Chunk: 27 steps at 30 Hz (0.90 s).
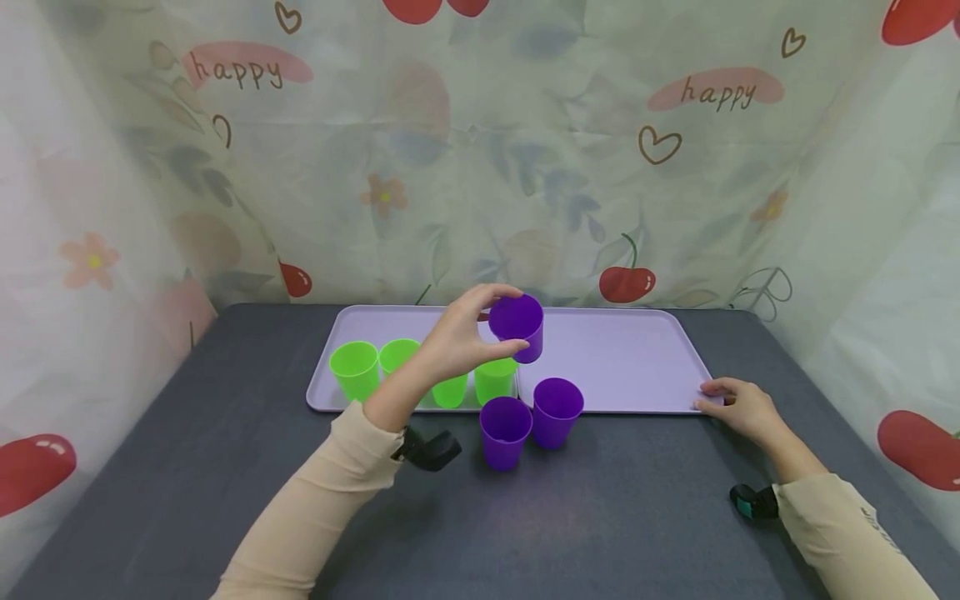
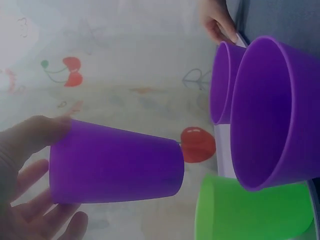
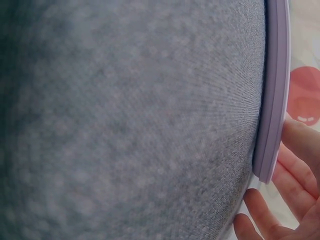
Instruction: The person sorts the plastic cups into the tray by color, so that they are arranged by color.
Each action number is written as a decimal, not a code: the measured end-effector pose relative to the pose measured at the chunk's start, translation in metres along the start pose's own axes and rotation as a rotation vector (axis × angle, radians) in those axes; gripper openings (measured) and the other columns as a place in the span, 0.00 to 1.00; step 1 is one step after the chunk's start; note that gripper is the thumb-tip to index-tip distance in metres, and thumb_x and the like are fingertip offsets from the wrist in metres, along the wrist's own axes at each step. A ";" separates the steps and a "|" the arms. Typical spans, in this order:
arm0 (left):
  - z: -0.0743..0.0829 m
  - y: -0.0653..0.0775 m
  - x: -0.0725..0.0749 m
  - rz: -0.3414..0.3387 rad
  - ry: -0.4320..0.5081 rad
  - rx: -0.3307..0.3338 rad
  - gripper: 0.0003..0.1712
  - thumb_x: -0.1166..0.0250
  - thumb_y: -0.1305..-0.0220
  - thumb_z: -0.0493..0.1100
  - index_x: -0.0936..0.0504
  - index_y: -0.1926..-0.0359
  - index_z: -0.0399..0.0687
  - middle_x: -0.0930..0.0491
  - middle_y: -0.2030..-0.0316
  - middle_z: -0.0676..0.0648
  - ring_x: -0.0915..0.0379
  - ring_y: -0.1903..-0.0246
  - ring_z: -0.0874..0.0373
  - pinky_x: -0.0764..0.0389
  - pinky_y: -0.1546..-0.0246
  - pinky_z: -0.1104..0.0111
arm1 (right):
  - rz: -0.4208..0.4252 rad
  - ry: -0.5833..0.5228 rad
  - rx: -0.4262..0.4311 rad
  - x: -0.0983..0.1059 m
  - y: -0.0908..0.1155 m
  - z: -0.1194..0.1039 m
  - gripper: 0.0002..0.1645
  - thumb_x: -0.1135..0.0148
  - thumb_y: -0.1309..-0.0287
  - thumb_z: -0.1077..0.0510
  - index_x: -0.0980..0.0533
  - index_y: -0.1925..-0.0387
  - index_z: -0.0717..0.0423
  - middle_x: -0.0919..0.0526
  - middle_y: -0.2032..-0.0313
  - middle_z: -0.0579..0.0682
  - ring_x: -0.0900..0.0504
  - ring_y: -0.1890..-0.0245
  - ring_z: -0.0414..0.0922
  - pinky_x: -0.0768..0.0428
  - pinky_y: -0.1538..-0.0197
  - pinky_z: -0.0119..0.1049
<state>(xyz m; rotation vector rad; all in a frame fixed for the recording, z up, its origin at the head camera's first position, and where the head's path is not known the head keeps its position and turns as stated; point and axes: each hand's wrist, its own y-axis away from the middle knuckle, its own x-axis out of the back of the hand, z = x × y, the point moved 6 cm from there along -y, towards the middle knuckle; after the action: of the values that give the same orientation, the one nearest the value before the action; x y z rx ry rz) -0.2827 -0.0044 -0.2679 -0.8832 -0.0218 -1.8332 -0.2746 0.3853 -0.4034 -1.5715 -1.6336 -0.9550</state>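
Observation:
My left hand (image 1: 468,333) grips a purple cup (image 1: 528,329) by its rim, thumb on one side and fingers on the other. The cup is held up over the lilac tray (image 1: 615,358), its mouth tilted toward the head camera. In the left wrist view the cup's side (image 2: 120,165) shows fully, its base pointing away from the palm. Two more purple cups (image 1: 504,433) (image 1: 557,417) stand upright at the tray's front edge. At the tray's front right corner, my right hand (image 1: 746,408) holds the rim (image 3: 275,95) between thumb and fingers.
Several green cups (image 1: 355,371) stand in a row on the left half of the tray, partly hidden behind the left arm. A seam line crosses the tray near its middle. Dark grey cloth (image 1: 600,525) covers the table, and a printed curtain (image 1: 480,167) hangs behind.

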 end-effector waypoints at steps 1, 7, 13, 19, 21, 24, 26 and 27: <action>0.000 -0.002 -0.002 -0.010 -0.005 0.001 0.32 0.28 0.51 0.43 0.27 0.44 0.46 0.26 0.45 0.46 0.29 0.46 0.54 0.26 0.43 0.64 | 0.000 -0.001 -0.003 0.000 0.000 0.000 0.29 0.39 0.42 0.51 0.28 0.50 0.71 0.25 0.49 0.72 0.26 0.50 0.68 0.27 0.50 0.58; -0.005 -0.011 -0.016 -0.056 -0.026 0.035 0.32 0.27 0.52 0.45 0.27 0.45 0.46 0.26 0.45 0.47 0.29 0.45 0.55 0.27 0.42 0.63 | -0.008 -0.001 -0.017 -0.001 -0.001 0.003 0.30 0.39 0.42 0.49 0.28 0.49 0.71 0.25 0.49 0.72 0.27 0.49 0.67 0.27 0.50 0.59; -0.011 -0.020 -0.026 -0.094 -0.082 0.028 0.32 0.27 0.51 0.46 0.27 0.44 0.44 0.25 0.46 0.45 0.29 0.46 0.54 0.27 0.43 0.61 | -0.005 0.005 -0.011 -0.001 0.001 0.001 0.30 0.39 0.42 0.49 0.28 0.49 0.71 0.25 0.49 0.72 0.27 0.49 0.68 0.27 0.51 0.58; -0.019 -0.027 -0.037 -0.171 -0.161 -0.002 0.33 0.28 0.51 0.47 0.28 0.43 0.45 0.25 0.45 0.46 0.30 0.46 0.54 0.28 0.44 0.63 | -0.001 0.012 -0.004 0.000 0.002 -0.001 0.31 0.40 0.41 0.49 0.29 0.48 0.72 0.25 0.48 0.72 0.27 0.49 0.68 0.27 0.51 0.58; -0.021 -0.029 -0.039 -0.193 -0.176 -0.013 0.33 0.28 0.50 0.47 0.28 0.43 0.45 0.25 0.45 0.46 0.30 0.45 0.54 0.28 0.44 0.64 | -0.005 0.011 -0.006 0.000 0.002 -0.001 0.31 0.40 0.41 0.48 0.29 0.48 0.72 0.25 0.48 0.72 0.27 0.49 0.68 0.27 0.51 0.58; -0.023 -0.031 -0.043 -0.229 -0.194 -0.026 0.32 0.29 0.49 0.46 0.28 0.43 0.45 0.26 0.44 0.46 0.31 0.43 0.54 0.29 0.42 0.64 | -0.008 0.012 -0.007 0.000 0.001 0.000 0.31 0.40 0.41 0.48 0.29 0.48 0.71 0.25 0.48 0.72 0.27 0.49 0.68 0.27 0.51 0.58; -0.025 -0.032 -0.045 -0.251 -0.206 -0.025 0.31 0.30 0.49 0.45 0.28 0.43 0.45 0.26 0.44 0.46 0.32 0.42 0.54 0.30 0.41 0.63 | -0.009 0.013 -0.006 0.000 0.001 0.000 0.31 0.40 0.41 0.48 0.29 0.48 0.71 0.25 0.48 0.72 0.27 0.49 0.68 0.27 0.51 0.58; -0.026 -0.032 -0.047 -0.263 -0.209 -0.021 0.31 0.30 0.49 0.45 0.28 0.43 0.45 0.27 0.43 0.46 0.33 0.42 0.53 0.31 0.41 0.63 | -0.010 0.014 -0.005 0.000 0.001 0.000 0.31 0.40 0.41 0.48 0.29 0.48 0.71 0.25 0.48 0.72 0.27 0.49 0.68 0.27 0.51 0.58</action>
<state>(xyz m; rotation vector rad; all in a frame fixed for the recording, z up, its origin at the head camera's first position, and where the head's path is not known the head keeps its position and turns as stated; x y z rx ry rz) -0.3152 0.0368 -0.3015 -1.1262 -0.2615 -1.9766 -0.2737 0.3854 -0.4033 -1.5583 -1.6319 -0.9737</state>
